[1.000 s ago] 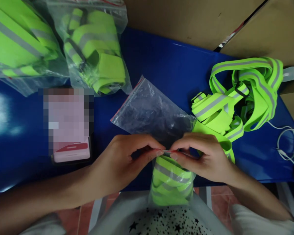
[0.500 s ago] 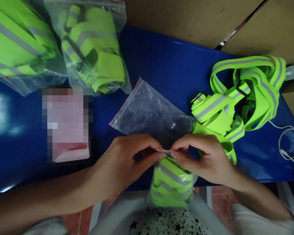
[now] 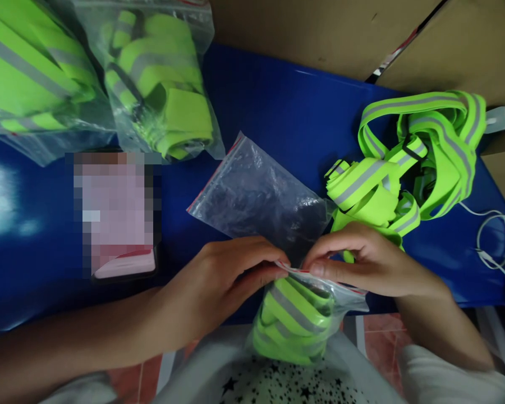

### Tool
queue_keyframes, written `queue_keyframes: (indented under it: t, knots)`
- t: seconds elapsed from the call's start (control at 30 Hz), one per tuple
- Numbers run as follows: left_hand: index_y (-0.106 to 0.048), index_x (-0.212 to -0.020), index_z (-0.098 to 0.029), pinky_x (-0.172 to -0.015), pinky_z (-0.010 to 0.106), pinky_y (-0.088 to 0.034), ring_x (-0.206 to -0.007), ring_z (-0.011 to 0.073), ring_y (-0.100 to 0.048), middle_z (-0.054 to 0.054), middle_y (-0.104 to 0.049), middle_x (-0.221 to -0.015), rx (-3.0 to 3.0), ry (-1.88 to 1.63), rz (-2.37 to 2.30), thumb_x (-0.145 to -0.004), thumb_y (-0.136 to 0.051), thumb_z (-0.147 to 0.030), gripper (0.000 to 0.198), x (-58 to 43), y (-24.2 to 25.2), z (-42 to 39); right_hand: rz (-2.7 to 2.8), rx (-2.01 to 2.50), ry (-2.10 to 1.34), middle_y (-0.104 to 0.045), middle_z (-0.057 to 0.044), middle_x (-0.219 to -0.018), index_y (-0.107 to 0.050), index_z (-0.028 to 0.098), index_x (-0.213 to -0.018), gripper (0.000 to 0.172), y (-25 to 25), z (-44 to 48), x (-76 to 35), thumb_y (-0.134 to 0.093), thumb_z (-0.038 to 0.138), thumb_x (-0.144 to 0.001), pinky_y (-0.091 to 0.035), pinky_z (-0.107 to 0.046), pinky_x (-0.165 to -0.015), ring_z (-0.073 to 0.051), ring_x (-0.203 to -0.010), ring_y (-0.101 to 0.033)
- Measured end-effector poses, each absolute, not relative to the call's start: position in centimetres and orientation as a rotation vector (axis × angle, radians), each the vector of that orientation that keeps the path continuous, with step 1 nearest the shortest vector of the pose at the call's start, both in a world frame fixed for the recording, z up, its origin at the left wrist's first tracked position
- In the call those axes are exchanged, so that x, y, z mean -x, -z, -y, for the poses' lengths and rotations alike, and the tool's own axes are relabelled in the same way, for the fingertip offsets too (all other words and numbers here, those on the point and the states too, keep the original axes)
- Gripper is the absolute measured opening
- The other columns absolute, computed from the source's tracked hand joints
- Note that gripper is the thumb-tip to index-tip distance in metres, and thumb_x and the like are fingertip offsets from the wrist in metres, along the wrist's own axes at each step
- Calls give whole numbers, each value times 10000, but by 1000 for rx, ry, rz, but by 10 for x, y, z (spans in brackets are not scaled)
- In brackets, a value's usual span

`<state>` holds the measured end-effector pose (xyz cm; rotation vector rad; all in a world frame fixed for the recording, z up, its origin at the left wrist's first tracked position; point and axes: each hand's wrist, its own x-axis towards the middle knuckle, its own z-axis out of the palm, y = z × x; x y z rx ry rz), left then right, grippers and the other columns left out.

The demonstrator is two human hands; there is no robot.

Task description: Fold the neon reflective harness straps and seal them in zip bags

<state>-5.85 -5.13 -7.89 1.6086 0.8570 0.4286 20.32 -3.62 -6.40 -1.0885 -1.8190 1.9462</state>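
Observation:
A clear zip bag (image 3: 348, 298) with a red-lined seal hangs at the table's near edge, in front of my body. Folded neon-yellow reflective straps (image 3: 294, 322) fill it. My left hand (image 3: 239, 275) pinches the bag's top edge at its left part between thumb and fingers. Further right along the same edge, my right hand (image 3: 357, 261) has thumb and forefinger closed on the seal. Just beyond both hands, a flat zip bag (image 3: 256, 191) with nothing in it lies on the blue table (image 3: 278, 84).
A loose heap of neon-yellow reflective straps (image 3: 370, 179) with black buckles lies at the right, near a white cable (image 3: 483, 247). Filled bags (image 3: 164, 84) stand at the back left. A phone (image 3: 118, 213), partly blurred out, rests at the left. Cardboard boxes (image 3: 303, 28) line the back.
My right hand has slid right along the bag's seal, and the bag's right corner now shows below it. My left hand still pinches the edge, slightly further right.

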Motion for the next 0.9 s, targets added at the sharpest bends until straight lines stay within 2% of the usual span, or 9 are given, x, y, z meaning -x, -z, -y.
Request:
queue_keyframes:
  t: [0.17,0.33,0.47,0.53,0.67,0.8,0.9]
  knots:
    - [-681,-1190,-209,-838,179,-556,-933,112,-741,30,-772,-1072,-1674,-464,-784,-1042,-544,-225,202,59,82,56,1741,1054,-2089,-785,-6,-864,-793,181,-960,83,67,34,-201,-726,200,-915,-545,-163,-671,-90,-758,-713]
    - [-649,-1270,-214,-834,173,-573,-940,110,-748,31,-767,-1091,-1815,-554,-793,-1045,-548,-228,247,58,87,61,1599,1226,-2224,-774,-11,-872,-802,202,-992,130,68,37,-201,-762,273,-891,-510,-162,-607,-90,-734,-682]
    - [-599,-1333,-166,-814,165,-580,-909,106,-745,49,-762,-1062,-2004,-677,-773,-1024,-578,-176,311,60,90,65,1426,1254,-2362,-774,-2,-846,-803,210,-1010,187,69,40,-201,-798,323,-862,-519,-150,-602,-76,-692,-667]
    - [-618,-1275,-156,-761,181,-584,-878,118,-742,55,-761,-1027,-2161,-731,-756,-1020,-560,-147,261,61,88,65,1398,1241,-2364,-768,12,-801,-808,214,-993,171,70,41,-201,-814,301,-846,-510,-129,-580,-61,-657,-658]
    - [-661,-1019,-185,-654,231,-579,-785,133,-717,76,-747,-1018,-2434,-847,-713,-978,-581,-119,111,60,86,62,1370,1210,-2346,-766,26,-761,-811,215,-976,138,71,43,-200,-810,212,-838,-506,-102,-561,-49,-630,-669]
    - [-679,-999,-172,-639,277,-588,-832,166,-707,93,-726,-982,-2504,-950,-647,-935,-624,-132,94,60,86,58,1400,1194,-2340,-758,20,-728,-807,186,-949,98,71,45,-199,-791,205,-854,-507,-104,-538,-51,-594,-666]
    - [-695,-958,-185,-641,291,-589,-840,173,-705,54,-730,-940,-2549,-953,-626,-885,-687,-125,95,59,83,63,1405,1197,-2323,-756,19,-727,-800,174,-968,141,70,45,-197,-813,214,-833,-515,-97,-542,-54,-607,-678]
